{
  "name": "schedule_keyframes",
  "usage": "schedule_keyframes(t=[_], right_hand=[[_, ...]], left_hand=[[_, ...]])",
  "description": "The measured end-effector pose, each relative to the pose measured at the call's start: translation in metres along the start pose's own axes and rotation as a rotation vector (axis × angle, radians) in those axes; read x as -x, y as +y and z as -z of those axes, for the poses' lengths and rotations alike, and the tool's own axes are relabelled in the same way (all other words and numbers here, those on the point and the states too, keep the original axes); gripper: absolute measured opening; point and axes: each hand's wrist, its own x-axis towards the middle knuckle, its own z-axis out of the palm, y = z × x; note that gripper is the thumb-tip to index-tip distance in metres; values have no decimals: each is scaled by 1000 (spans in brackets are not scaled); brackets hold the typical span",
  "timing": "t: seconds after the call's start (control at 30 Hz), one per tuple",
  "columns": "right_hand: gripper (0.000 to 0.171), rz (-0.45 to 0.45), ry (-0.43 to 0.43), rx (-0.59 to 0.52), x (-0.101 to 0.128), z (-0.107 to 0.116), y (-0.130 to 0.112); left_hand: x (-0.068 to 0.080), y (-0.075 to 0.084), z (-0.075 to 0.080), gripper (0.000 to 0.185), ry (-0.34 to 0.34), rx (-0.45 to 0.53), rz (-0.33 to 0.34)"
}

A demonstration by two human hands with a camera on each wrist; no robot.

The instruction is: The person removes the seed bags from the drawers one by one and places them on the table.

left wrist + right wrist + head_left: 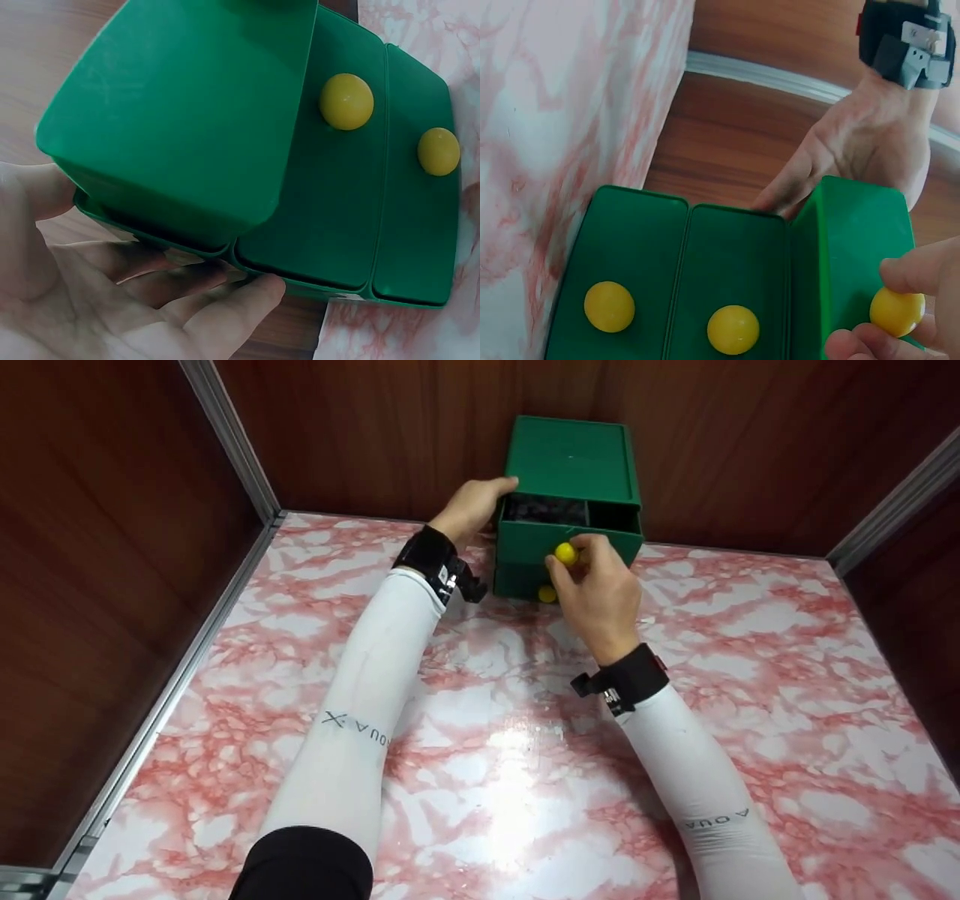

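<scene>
A green drawer chest (574, 457) stands against the back wall, its top drawer (525, 538) pulled partway out. My right hand (604, 592) pinches that drawer's round yellow knob (897, 311) between thumb and fingers. My left hand (472, 506) rests on the chest's left side, with the thumb near the top edge and fairly straight fingers (232, 307) along the side. Below, the middle and bottom drawers are closed; the wrist views show a middle knob (733, 330) and a bottom knob (609, 306). A divider splits the pulled-out drawer, and its dark contents are unclear.
Brown wood-grain panels (360, 442) enclose the back and both sides, with metal strips (232, 435) at the corners. Under the chest lies a red-and-white marbled tabletop (465, 780). Each wrist wears a black camera strap (637, 671).
</scene>
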Motion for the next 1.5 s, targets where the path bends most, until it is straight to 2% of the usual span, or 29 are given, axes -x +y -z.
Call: schedule_keyframes(t=[0.2, 0.4, 0.63, 0.93, 1.2, 1.5], right_hand=[[40, 49, 36, -16, 9, 6, -3], [40, 74, 38, -27, 17, 12, -5], [38, 125, 14, -26, 25, 20, -9], [38, 148, -18, -47, 34, 31, -15], [40, 169, -30, -54, 43, 38, -19], [39, 208, -30, -40, 50, 43, -22]], left_hand=[[0, -1, -1, 56, 2, -50, -31], [1, -3, -3, 51, 20, -32, -63], [2, -5, -3, 50, 17, 7, -45], [2, -4, -3, 52, 5, 2, -34], [2, -5, -1, 60, -4, -87, -65], [5, -6, 2, 54, -10, -39, -50]])
